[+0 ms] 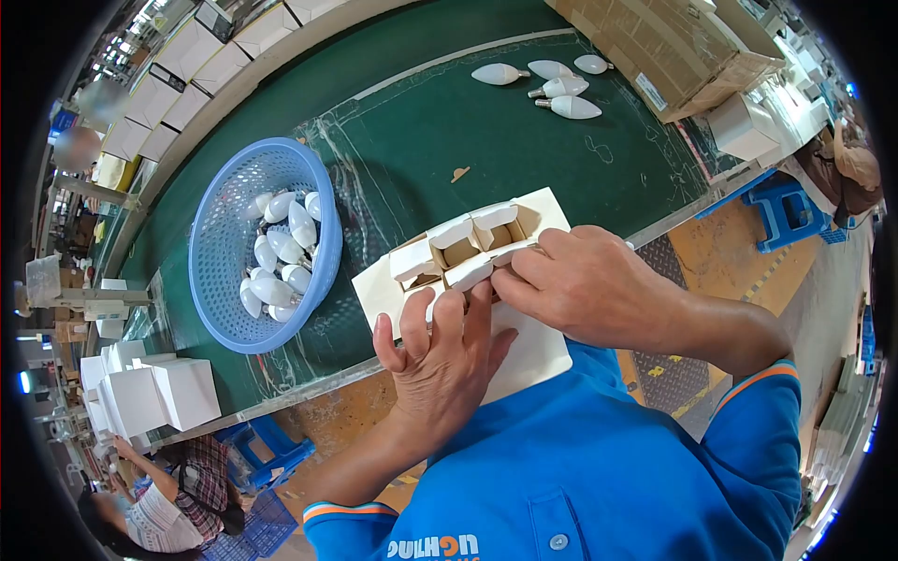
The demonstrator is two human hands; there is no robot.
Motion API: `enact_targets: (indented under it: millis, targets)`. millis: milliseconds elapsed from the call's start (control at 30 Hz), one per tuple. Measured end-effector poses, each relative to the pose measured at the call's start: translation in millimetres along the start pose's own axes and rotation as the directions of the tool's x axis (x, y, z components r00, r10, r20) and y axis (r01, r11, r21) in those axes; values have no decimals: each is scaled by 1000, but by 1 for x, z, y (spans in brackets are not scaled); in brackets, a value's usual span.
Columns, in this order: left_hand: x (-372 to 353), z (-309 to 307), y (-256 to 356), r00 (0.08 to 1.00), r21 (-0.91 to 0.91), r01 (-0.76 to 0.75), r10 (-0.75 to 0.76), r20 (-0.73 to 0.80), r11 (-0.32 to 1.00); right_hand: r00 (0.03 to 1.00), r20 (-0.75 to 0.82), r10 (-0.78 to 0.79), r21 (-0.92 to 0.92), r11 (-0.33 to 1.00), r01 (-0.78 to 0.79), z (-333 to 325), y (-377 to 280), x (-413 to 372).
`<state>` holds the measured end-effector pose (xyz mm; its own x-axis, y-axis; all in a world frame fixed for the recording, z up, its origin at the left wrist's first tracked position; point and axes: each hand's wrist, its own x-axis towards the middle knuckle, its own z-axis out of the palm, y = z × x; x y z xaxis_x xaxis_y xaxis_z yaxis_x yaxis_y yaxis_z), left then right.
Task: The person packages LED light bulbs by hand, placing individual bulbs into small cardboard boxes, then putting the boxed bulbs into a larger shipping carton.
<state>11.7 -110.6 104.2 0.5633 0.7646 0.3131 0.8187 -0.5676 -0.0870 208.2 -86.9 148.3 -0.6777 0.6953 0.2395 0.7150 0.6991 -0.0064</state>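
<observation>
A white carton (552, 208) with its lid flaps spread lies tilted at the table's near edge. Small divider flaps stand up around its brown-lined compartments. My left hand (440, 341) curls its spaced fingers over the carton's near left side, the fingertips against it and the thumb lower down. The fingers of my right hand (589, 288) are bent and pressed together at the near right part of the divider. What lies between those fingertips is hidden. To the left stands a blue perforated basket (213, 280) holding several white candle-shaped bulbs (285, 245).
Several loose bulbs (571, 107) lie at the back of the green table (412, 140). A brown cardboard box (669, 51) stands at the far right. White boxes (150, 388) are grouped at the near left. Another person (164, 505) is at the lower left, near a blue stool (267, 449).
</observation>
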Motion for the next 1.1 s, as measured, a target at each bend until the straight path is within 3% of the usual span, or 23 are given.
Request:
enact_targets:
  millis: [67, 133, 167, 233, 367, 500, 800, 900, 1000, 1100]
  targets:
    - [1, -3, -3, 1000, -48, 8, -8, 1, 999, 1000, -17, 10, 49, 999, -9, -1, 2, -3]
    - [1, -8, -14, 987, -151, -98, 77, -139, 984, 999, -33, 18, 101, 995, -14, -5, 4, -5]
    - [0, -12, -17, 988, -145, -91, 71, -140, 985, 998, -48, 35, 193, 981, -25, -12, 4, -5]
    - [-3, -20, -25, 989, -336, -18, -32, -142, 942, 997, -65, 43, 285, 958, -23, -21, 4, 0]
    - [-6, -13, -51, 967, -404, 46, -142, -210, 913, 991, -134, 27, 322, 947, 17, -21, 2, 18]
    - [-7, -14, -63, 976, -467, 21, -119, -182, 884, 984, -155, -87, 387, 911, 141, -5, -4, 45]
    - [-4, -7, -68, 984, -471, 6, -90, -156, 882, 975, 118, -187, 224, 962, 158, 4, -5, 76]
    - [-1, -1, -70, 994, -450, -12, -38, -103, 893, 974, 27, -224, 92, 971, 221, 4, -4, 73]
    - [1, 1, -65, 995, -378, -13, -25, -96, 926, 974, 66, -214, 34, 977, 213, -6, -4, 71]
    - [8, -2, -67, 999, -399, -28, 13, -40, 917, 969, 94, -228, 97, 971, 219, -5, 5, 69]
